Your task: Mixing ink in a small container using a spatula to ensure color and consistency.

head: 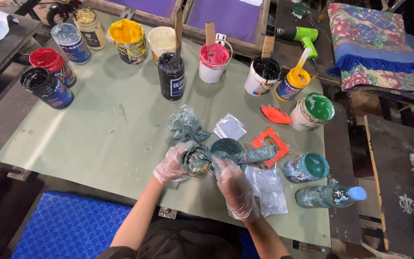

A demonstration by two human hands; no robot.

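Observation:
Both my hands wear clear plastic gloves. My left hand (171, 165) grips a small tilted jar (197, 160) smeared with dark teal ink, its mouth facing me. My right hand (233, 184) holds an ink-covered spatula (255, 154) whose blade lies across toward the jar. A round teal-stained lid (226, 145) lies just behind the jar. A crumpled teal-stained rag (186, 124) sits behind my left hand on the grey-green table (101, 134).
Several open ink tubs stand along the far edge, some with stir sticks: black (171, 76), pink (213, 62), yellow (128, 41), red (51, 64). Green tubs (312, 110), a plastic bottle (331, 195), plastic bags (269, 189) and an orange frame (271, 144) lie right. A green heat gun (298, 36) lies behind.

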